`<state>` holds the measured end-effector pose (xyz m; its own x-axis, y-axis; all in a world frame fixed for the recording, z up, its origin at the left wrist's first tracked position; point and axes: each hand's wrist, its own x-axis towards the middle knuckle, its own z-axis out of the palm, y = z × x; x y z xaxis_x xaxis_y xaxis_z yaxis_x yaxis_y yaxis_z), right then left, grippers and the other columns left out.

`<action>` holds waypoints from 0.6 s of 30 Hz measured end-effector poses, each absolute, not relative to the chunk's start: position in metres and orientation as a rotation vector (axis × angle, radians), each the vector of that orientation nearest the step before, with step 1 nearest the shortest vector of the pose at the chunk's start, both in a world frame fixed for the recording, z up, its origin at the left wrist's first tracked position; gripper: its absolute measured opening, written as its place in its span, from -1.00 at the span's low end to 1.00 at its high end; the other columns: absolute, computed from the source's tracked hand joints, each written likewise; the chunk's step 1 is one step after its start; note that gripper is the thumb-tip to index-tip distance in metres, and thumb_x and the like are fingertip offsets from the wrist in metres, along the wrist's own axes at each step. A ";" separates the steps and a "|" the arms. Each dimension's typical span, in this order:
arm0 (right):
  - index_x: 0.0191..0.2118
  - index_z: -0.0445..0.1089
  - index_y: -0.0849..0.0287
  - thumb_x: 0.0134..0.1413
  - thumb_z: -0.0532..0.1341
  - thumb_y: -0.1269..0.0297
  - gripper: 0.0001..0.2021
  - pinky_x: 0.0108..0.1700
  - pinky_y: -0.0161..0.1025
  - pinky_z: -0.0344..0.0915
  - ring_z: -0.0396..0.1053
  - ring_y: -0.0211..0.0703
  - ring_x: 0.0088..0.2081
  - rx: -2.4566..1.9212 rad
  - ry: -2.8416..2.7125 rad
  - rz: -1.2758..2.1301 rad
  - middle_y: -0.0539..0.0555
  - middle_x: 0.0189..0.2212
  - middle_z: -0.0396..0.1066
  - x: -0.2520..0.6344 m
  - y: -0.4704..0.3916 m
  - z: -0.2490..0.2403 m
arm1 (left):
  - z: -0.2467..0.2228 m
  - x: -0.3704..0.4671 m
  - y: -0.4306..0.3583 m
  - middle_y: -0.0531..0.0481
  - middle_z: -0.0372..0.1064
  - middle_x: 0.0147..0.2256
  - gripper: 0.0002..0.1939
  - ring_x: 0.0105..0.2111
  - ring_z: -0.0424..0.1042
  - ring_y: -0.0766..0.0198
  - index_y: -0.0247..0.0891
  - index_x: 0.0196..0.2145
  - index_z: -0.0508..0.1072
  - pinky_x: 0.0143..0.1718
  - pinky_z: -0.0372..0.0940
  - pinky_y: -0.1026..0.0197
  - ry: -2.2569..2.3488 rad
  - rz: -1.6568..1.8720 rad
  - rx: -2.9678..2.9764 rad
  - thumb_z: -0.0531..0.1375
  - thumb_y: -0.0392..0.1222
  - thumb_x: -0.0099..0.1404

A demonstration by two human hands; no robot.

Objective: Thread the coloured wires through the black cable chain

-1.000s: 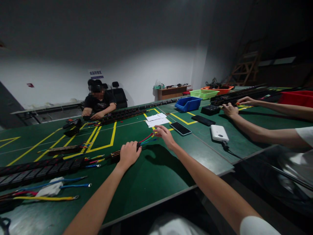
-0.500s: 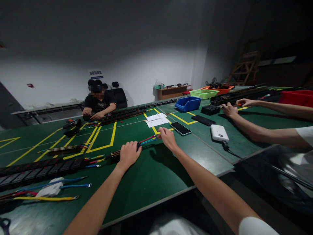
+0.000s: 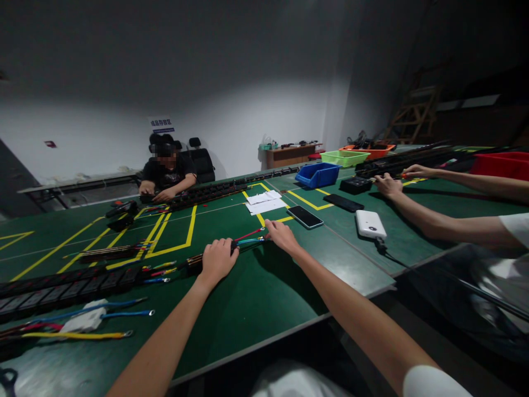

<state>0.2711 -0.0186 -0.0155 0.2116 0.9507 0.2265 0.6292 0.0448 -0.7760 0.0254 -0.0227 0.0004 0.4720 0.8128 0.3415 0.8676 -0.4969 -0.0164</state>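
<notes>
My left hand [image 3: 219, 261] is wrapped over a black strip [image 3: 194, 263] with wires coming out of its end, and presses it on the green table [image 3: 231, 336]. From under that hand a red wire [image 3: 250, 234] runs right to a bare ring terminal. A blue wire [image 3: 248, 241] lies just below it and reaches my right hand [image 3: 281, 236]. The fingers of my right hand are pinched at that wire's tip. To the left lie other black strips [image 3: 95, 280] with coloured wire ends.
Blue and yellow cables with ring lugs and a white block [image 3: 88, 318] lie front left. A phone [image 3: 305, 217], papers [image 3: 264, 203], a white power bank [image 3: 371, 225] and a blue bin [image 3: 317, 175] are right. A co-worker's hands [image 3: 390, 184] work far right; another person [image 3: 167, 171] sits across.
My right hand has shifted slightly down and left. The red wire now stands apart from its fingers, which pinch near the blue wire. My left hand stays put.
</notes>
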 end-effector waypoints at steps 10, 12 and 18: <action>-0.17 0.54 0.19 0.38 -0.09 -0.11 -0.43 -0.16 -0.25 0.22 0.48 -0.01 -0.18 -1.713 -1.505 0.653 0.19 -0.21 0.59 0.271 -0.014 -0.016 | -0.001 0.027 -0.023 -0.15 0.50 -0.15 -0.64 -0.15 0.44 0.04 -0.24 -0.11 0.46 -0.18 0.26 0.05 -1.438 -0.401 -2.450 -0.01 0.03 0.46; -0.20 0.55 0.19 0.36 -0.07 -0.11 -0.44 -0.18 -0.24 0.21 0.48 -0.01 -0.20 -1.702 -1.506 0.645 0.19 -0.22 0.58 0.271 -0.015 -0.015 | 0.000 0.027 -0.023 -0.16 0.50 -0.14 -0.63 -0.14 0.44 0.04 -0.24 -0.10 0.47 -0.18 0.26 0.05 -1.444 -0.395 -2.457 -0.01 0.03 0.46; -0.26 0.54 0.19 0.33 -0.03 -0.09 -0.47 -0.28 -0.27 0.20 0.45 -0.08 -0.31 -1.601 -1.434 0.700 0.15 -0.28 0.57 0.272 -0.014 -0.018 | 0.000 0.026 -0.023 -0.16 0.50 -0.15 -0.63 -0.16 0.45 0.07 -0.24 -0.10 0.47 -0.16 0.28 0.08 -1.459 -0.420 -2.500 -0.02 0.02 0.47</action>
<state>0.2722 -0.0138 -0.0179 0.1847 0.9741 0.1301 0.4963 0.0218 -0.8679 0.0260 -0.0231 0.0004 0.4674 0.8119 0.3499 0.8736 -0.4847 -0.0422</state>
